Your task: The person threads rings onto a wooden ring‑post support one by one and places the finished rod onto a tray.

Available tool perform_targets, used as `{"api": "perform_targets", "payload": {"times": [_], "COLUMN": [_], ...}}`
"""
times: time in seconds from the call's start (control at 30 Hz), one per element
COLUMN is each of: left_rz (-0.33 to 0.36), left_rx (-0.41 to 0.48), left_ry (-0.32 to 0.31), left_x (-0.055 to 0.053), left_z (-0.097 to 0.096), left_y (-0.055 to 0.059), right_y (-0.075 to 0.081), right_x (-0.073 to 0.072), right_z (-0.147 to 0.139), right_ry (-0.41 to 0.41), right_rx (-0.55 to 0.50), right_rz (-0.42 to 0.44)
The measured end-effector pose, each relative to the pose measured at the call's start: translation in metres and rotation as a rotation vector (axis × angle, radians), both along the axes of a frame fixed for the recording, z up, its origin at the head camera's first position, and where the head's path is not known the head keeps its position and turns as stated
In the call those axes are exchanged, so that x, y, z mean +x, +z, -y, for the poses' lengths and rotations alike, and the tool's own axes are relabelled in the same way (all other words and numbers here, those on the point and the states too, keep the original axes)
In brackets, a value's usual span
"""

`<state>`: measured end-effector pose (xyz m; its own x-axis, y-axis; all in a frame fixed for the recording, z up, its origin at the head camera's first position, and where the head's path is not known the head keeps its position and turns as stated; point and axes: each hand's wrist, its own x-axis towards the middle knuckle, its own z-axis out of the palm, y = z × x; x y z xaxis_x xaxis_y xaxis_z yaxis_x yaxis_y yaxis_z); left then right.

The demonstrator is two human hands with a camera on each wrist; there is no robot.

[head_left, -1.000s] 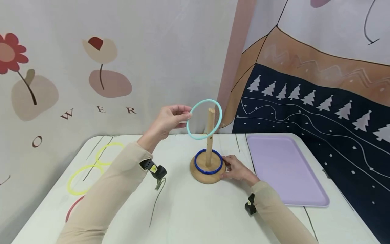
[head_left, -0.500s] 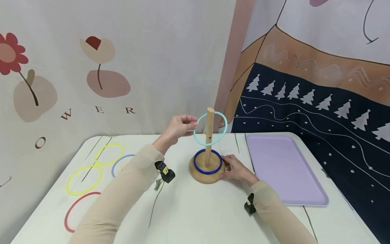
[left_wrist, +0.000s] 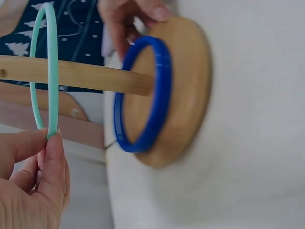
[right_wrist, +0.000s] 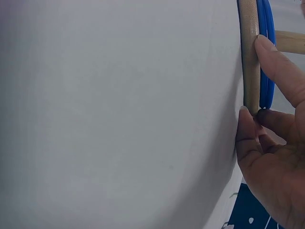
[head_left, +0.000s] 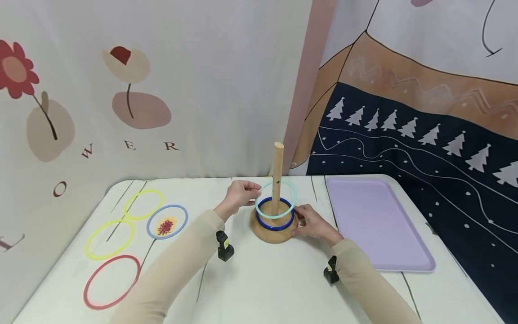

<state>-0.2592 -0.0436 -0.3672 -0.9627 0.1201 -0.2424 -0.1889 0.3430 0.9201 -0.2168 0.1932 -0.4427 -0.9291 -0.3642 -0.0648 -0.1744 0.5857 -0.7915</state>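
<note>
My left hand (head_left: 239,198) pinches a thin mint-green ring (left_wrist: 53,71) at its near edge, between thumb and fingers. That ring surrounds the upright wooden peg (head_left: 277,175) and hangs low, a short way above the base. Around the foot of the peg lies a dark blue ring layer (left_wrist: 164,95); two blue bands show edge-on in the right wrist view. My right hand (head_left: 313,223) grips the right edge of the round wooden base (head_left: 273,235), its thumb (right_wrist: 268,52) on top and other fingers at the rim by the tabletop.
On the table's left lie a red ring (head_left: 99,308), a yellow ring (head_left: 99,258), another yellow ring (head_left: 139,218) and a light blue ring (head_left: 163,237). A lilac tray (head_left: 380,225) rests at the right. Printed cloth walls (head_left: 226,90) stand behind the table.
My left hand has carried the mint ring from beside the peg's top over it and down to just above the base. The right hand has kept its grip on the base.
</note>
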Motion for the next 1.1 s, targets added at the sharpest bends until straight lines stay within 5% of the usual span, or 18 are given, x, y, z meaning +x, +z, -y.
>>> {"api": "perform_targets", "payload": {"times": [0.4, 1.1], "left_rz": [-0.028, -0.085], "left_rx": [-0.141, -0.276], "left_ry": [0.021, 0.044], "left_x": [-0.004, -0.009], "left_z": [-0.006, -0.012], "left_y": [-0.035, -0.047], "right_y": [0.001, 0.001], "right_x": [0.000, 0.001], "right_z": [0.001, 0.002], "right_ry": [-0.019, -0.036], "right_rx": [0.016, 0.001], "right_rz": [-0.007, 0.006]}}
